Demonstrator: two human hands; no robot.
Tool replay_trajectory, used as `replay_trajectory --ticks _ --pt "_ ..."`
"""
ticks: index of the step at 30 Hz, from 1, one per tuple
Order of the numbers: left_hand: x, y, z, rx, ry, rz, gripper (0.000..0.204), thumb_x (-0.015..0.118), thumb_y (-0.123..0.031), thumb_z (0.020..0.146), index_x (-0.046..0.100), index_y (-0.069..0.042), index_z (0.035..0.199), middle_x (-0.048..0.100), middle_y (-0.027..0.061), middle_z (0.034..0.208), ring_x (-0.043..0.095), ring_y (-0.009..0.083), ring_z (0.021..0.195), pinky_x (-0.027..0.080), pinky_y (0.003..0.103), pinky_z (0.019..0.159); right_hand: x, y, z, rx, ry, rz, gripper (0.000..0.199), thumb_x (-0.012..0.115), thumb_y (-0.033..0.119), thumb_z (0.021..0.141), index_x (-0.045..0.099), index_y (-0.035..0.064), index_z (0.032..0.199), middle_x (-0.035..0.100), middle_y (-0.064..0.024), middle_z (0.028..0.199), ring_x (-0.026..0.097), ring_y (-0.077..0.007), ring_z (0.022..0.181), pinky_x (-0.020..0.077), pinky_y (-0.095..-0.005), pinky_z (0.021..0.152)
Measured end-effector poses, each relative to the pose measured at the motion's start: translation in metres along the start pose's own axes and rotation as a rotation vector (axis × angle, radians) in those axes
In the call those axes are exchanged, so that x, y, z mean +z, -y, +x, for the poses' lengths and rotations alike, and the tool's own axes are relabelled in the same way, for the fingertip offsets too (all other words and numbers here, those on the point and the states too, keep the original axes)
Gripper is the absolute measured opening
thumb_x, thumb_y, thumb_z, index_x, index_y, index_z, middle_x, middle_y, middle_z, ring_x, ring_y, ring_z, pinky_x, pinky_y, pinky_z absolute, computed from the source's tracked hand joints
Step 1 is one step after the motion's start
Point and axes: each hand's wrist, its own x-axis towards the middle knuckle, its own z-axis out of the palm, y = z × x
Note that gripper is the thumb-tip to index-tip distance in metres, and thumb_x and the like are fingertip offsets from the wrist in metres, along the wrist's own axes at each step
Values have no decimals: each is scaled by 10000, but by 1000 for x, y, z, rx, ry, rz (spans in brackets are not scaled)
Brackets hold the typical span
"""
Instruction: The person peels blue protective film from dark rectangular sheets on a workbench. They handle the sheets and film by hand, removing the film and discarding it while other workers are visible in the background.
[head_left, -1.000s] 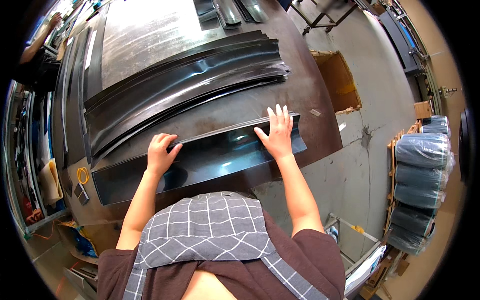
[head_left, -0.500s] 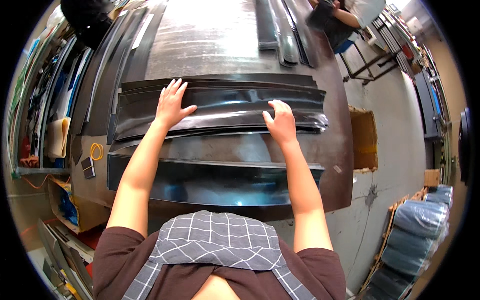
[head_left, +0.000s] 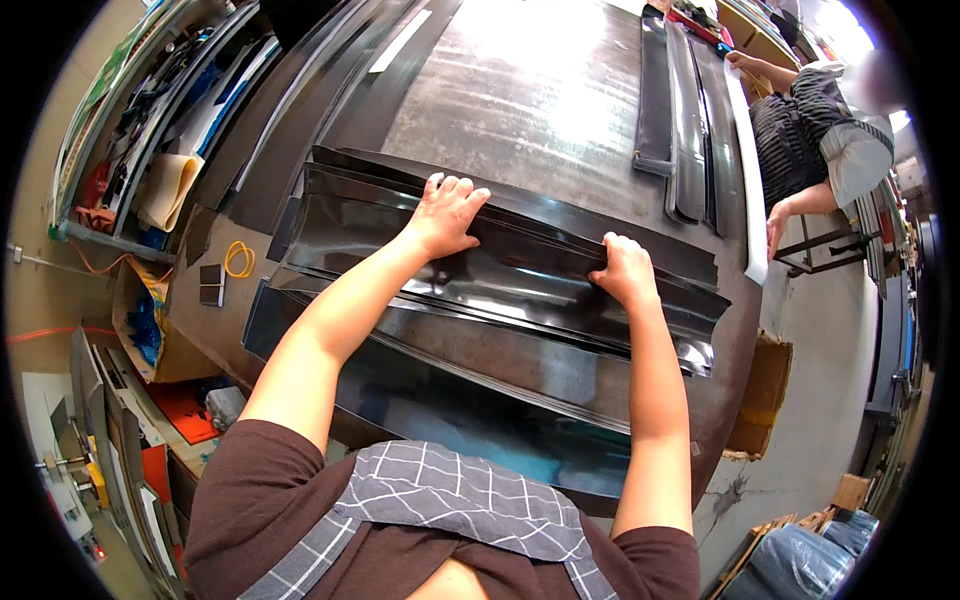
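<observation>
A stack of long, glossy black sheets [head_left: 540, 270] lies aslant across the table in front of me, with light shining off its curved surface. My left hand [head_left: 445, 218] is on the far edge of the top black sheet, left of its middle, fingers bent over the edge and thumb on the near side. Farther right along the same edge, my right hand [head_left: 627, 270] has its fingers curled over and its thumb against the sheet. The fingertips are partly hidden. Another dark, bluish sheet [head_left: 500, 430] lies nearer to me, partly covered by my arms.
The metal-topped table [head_left: 500, 110] holds more long black strips [head_left: 685, 130] at the far right and dark sheets [head_left: 300, 110] at the left. A yellow cord loop [head_left: 240, 260] lies at left. Across the right edge, another person's hand [head_left: 778, 225] is by a white strip [head_left: 745, 170].
My view has turned, so the table now slants. Both hands have gone from lying spread on the stack to bending over its far edge. The other person at right shows more.
</observation>
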Motion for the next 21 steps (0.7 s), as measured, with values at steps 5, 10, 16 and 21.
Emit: replay_trajectory --ticks 5,10,16,21 --pt "-11 -7 -23 126 -260 -5 520 838 -295 639 527 -135 1024 533 52 1000 526 260 1015 350 435 942 -6 5 -12 -73 -78 35 423 785 155 712 478 58 986 676 -159 889 670 -372 914 542 -466 796" --pt "-26 -20 -45 229 -404 39 376 785 -237 678 513 -121 909 572 49 913 552 265 883 381 446 834 0 11 -48 -215 -275 -33 106 659 97 772 612 75 864 631 -116 856 633 -303 869 524 -418 773" --pt "-49 -33 -57 309 -293 27 159 685 -155 754 544 -121 818 548 26 768 582 239 812 428 418 869 -3 22 -73 -179 -259 70 308 734 68 692 570 51 953 597 -133 953 597 -314 959 511 -425 819" --pt "-36 -28 -61 236 -173 -119 141 628 -92 791 522 -103 884 579 92 801 637 288 731 518 420 620 1 13 -63 -203 -83 162 541 746 77 688 587 45 1205 622 -172 1191 596 -337 1123 487 -428 958"
